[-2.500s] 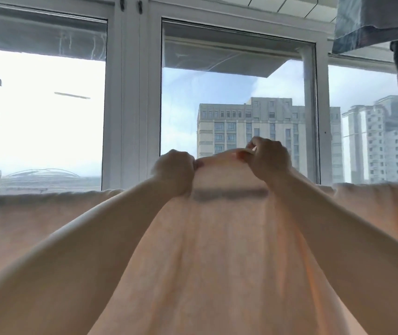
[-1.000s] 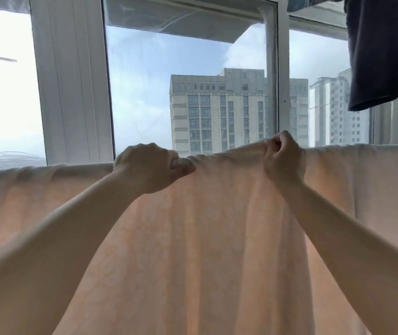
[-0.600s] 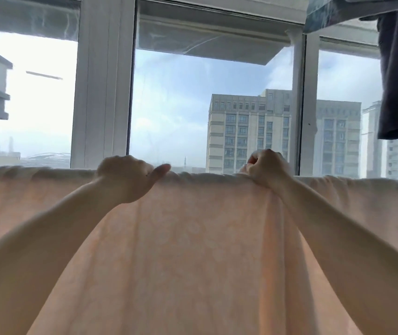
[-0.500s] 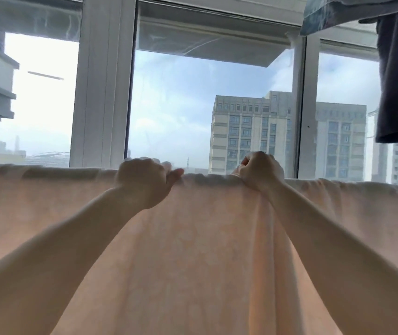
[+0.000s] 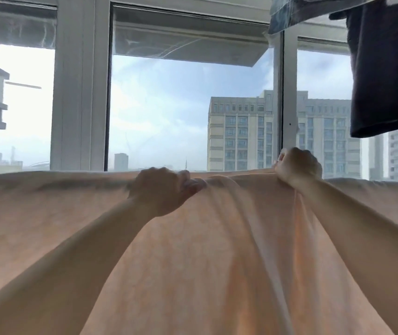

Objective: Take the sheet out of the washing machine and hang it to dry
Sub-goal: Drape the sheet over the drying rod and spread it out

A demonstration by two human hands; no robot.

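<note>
- Already the peach sheet [image 5: 193,250] is out of the machine and draped over a support that the cloth hides; its top fold runs level across the view below the window [image 5: 181,112], and the rest falls toward the camera.
- Along that top fold the left hand [image 5: 161,192] has its fingers curled round a bunch of cloth, thumb pressed on the near side; the right hand [image 5: 298,165] clenches the fold further right and slightly higher.
- Between the two fists the cloth is gathered into ridges that run down from the right hand; the two grips sit apart, probably to pull this stretch sideways and flatten it, so that it dries evenly.
- Outer stretches of the fold, left and right, already lie smoother; judging by that, only spreading remains.
- Dark garments [image 5: 386,68] hang at the upper right corner, well clear of the sheet.
</note>
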